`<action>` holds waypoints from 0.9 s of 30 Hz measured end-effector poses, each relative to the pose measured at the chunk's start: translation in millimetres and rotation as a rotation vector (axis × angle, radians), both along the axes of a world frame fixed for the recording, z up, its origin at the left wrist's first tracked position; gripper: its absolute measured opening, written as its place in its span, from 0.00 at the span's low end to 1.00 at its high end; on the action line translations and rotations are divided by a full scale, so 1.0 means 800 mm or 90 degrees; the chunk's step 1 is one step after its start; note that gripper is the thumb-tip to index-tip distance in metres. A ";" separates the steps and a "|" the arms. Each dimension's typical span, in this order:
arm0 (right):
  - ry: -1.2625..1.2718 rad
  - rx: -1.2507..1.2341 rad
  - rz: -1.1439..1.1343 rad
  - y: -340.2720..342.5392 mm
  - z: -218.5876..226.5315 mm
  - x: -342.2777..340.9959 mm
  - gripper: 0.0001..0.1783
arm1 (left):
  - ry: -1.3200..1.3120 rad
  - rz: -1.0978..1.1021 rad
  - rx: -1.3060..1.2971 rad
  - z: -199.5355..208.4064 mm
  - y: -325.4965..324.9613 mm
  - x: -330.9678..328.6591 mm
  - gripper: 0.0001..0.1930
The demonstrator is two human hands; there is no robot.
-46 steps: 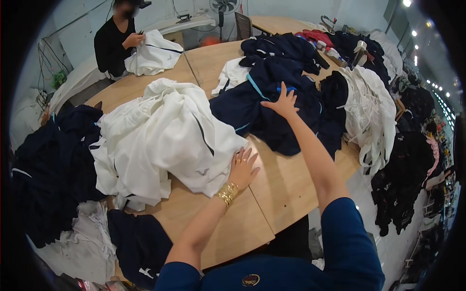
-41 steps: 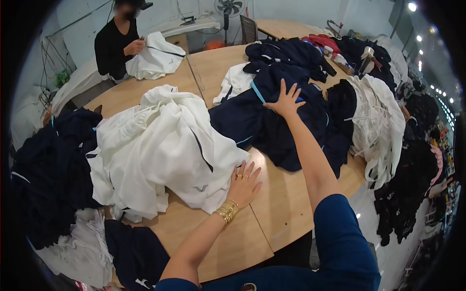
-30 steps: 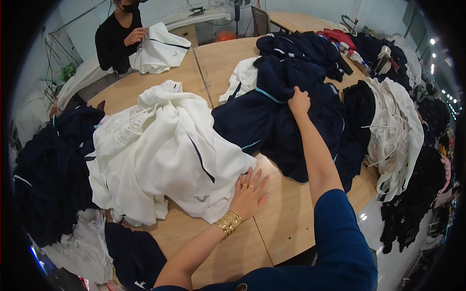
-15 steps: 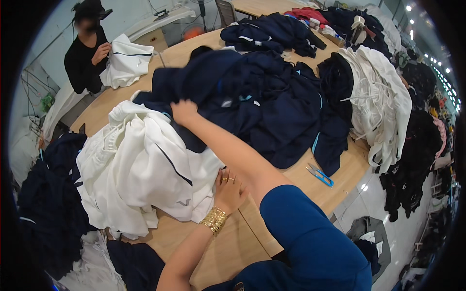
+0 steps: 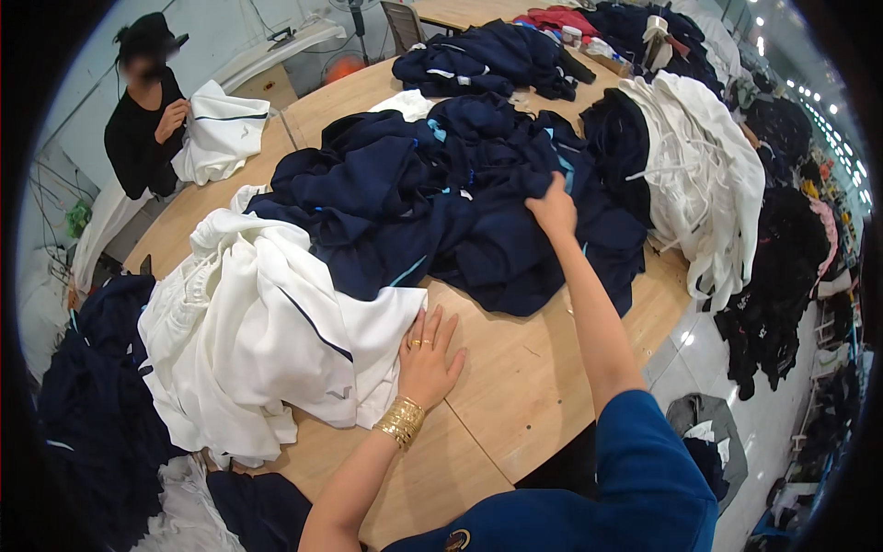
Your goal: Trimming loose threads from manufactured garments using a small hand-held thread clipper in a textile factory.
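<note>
— Where's our navy garment pile (image 5: pixel 460 202)?

— Heaped mid-table, spreading toward the far edge; our right hand (image 5: pixel 553 207) is fisted into its near-right folds, fingers closed on cloth.

— And our left hand (image 5: pixel 429 354)?

— Spread flat on the wooden table (image 5: pixel 533 377) near the front edge, touching the white garment pile (image 5: pixel 267 340). The navy heap lies ahead of it, so the right hand is nearer

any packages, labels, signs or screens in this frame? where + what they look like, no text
No screens or signs in view.
Small round container: far end of the wooden table, beside the red garment; pale with a dark band, too small to tell more.
Small emblem: on the white garment pile left of the left hand; dark, wing-like shape.
Round badge: on the person's blue sleeve, bottom edge; gold-toned.
</note>
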State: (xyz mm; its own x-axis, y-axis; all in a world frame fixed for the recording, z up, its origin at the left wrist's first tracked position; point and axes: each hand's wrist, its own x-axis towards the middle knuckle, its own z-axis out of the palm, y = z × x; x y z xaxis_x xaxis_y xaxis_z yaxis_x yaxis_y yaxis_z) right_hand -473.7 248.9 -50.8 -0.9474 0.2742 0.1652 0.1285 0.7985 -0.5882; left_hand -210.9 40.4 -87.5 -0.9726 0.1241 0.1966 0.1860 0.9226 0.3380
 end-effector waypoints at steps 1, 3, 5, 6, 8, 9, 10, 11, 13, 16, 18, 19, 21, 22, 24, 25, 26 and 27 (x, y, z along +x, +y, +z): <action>0.022 -0.105 0.037 -0.001 -0.006 -0.019 0.38 | 0.011 -0.003 -0.001 -0.001 0.004 0.000 0.29; 0.120 -0.311 0.127 -0.043 0.018 -0.033 0.24 | 0.002 0.000 -0.007 -0.004 0.000 0.002 0.29; 0.326 -0.461 0.269 -0.125 0.090 -0.032 0.21 | -0.004 0.001 -0.014 -0.004 -0.001 -0.003 0.29; 0.351 -0.384 0.359 -0.171 0.138 -0.014 0.22 | -0.008 0.015 -0.014 -0.003 -0.009 -0.001 0.29; 0.496 -0.429 0.459 -0.242 0.200 -0.013 0.20 | -0.005 0.004 -0.010 -0.002 -0.007 0.000 0.29; 0.562 -0.421 0.474 -0.275 0.218 -0.013 0.21 | 0.014 -0.001 -0.018 -0.002 -0.007 -0.001 0.28; 0.525 -0.428 0.523 -0.305 0.231 -0.009 0.25 | 0.033 -0.003 -0.026 -0.003 -0.008 -0.001 0.28; 0.517 -0.385 0.575 -0.326 0.230 -0.021 0.30 | 0.031 -0.011 -0.015 -0.004 -0.002 -0.004 0.28; 0.315 -0.246 0.631 -0.367 0.209 -0.010 0.37 | 0.021 0.004 -0.014 -0.007 -0.012 0.004 0.28; 0.154 -0.080 0.467 -0.305 0.145 -0.034 0.44 | -0.023 -0.020 -0.007 -0.014 0.003 -0.004 0.28; 0.077 0.058 0.305 -0.250 0.136 -0.018 0.47 | -0.035 0.023 -0.012 -0.008 -0.012 0.009 0.28; 0.174 0.092 0.145 -0.192 0.106 -0.033 0.49 | -0.020 0.014 -0.009 -0.002 -0.006 0.009 0.28; 0.100 0.186 -0.051 -0.094 0.059 -0.044 0.50 | -0.016 0.024 -0.011 0.000 -0.008 0.012 0.28; 0.065 0.231 -0.125 -0.045 0.038 -0.044 0.52 | -0.016 0.027 -0.008 0.002 -0.007 0.009 0.28; -0.139 0.170 -0.165 0.045 -0.012 -0.056 0.58 | -0.001 0.003 -0.004 0.002 0.000 0.003 0.28; -0.103 0.200 -0.205 0.043 -0.014 -0.059 0.50 | -0.006 0.013 -0.003 -0.001 -0.004 0.003 0.28; -0.101 0.203 -0.210 0.060 -0.016 -0.075 0.50 | 0.002 0.009 -0.006 -0.001 -0.003 0.001 0.28; -0.105 0.094 -0.148 0.078 -0.011 -0.099 0.40 | 0.010 0.003 -0.008 0.000 0.000 -0.001 0.28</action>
State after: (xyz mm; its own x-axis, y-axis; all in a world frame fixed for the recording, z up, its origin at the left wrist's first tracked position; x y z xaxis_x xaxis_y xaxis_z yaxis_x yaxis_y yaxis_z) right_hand -552.7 311.6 -59.4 -0.8795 0.4708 0.0692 0.4011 0.8117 -0.4246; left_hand -211.4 40.1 -87.8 -0.9700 0.1213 0.2105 0.1863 0.9277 0.3235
